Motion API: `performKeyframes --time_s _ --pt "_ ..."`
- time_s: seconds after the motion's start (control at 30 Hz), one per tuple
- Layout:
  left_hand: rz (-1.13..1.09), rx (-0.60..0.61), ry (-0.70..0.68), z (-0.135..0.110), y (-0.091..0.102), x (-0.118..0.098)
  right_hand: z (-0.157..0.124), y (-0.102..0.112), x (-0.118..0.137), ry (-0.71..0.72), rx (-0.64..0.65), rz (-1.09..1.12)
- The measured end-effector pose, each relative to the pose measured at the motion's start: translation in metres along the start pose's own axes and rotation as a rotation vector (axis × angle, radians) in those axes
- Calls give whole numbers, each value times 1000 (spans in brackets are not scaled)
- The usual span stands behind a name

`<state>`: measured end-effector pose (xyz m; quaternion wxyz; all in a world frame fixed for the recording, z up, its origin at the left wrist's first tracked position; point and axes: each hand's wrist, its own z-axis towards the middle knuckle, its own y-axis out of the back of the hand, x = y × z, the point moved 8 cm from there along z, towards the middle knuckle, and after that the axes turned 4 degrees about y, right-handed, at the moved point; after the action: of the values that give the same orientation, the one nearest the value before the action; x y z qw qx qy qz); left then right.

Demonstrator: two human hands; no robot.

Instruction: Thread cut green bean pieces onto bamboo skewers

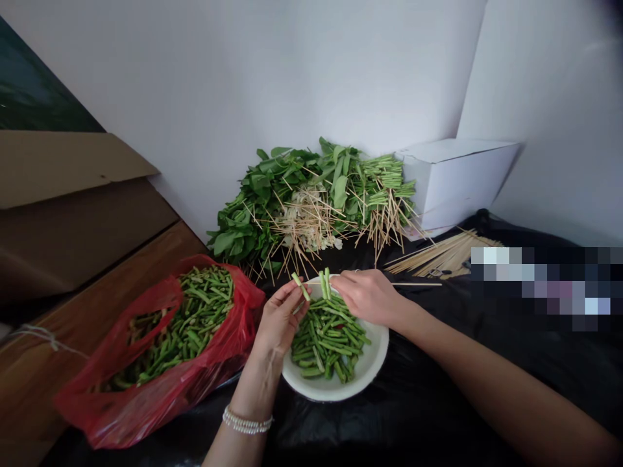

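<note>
My left hand (282, 314) pinches a short cut green bean piece (300, 287) between thumb and fingers. A thin wooden skewer (418, 284) is gripped in my right hand (367, 297), its long end sticking out to the right. Two or so bean pieces (324, 284) stand upright side by side on the skewer, just left of my right fingers. Both hands are held over a white bowl (335, 392), which contains many cut green beans (331, 337). The skewer's tip is close to the left-hand piece; whether it has entered it I cannot tell.
An open red plastic bag (209, 363) of cut beans lies at left, near a cardboard box (63, 168). Behind the bowl are skewered leafy greens (292, 168). Loose skewers (438, 254) and a white box (467, 181) stand right, on black plastic sheeting (428, 402).
</note>
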<state>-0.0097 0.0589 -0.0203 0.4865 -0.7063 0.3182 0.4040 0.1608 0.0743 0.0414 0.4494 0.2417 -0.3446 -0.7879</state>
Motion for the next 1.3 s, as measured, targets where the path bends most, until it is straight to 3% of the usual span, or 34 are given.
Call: performKeyframes --time_s 0.47,0.73,1.0,1.2,1.3 --pt "-41 -16 -49 -1 -1 -4 0 -3 1 4 26 3" --pt "43 33 13 -4 -9 1 0 -8 6 5 90 61" --pt "30 37 -10 -2 -9 -1 0 -10 8 11 79 58" --pt "123 108 40 -5 -18 3 1 -12 13 36 77 73" --pt "276 118 -17 -8 -21 2 1 -4 4 6 26 44"
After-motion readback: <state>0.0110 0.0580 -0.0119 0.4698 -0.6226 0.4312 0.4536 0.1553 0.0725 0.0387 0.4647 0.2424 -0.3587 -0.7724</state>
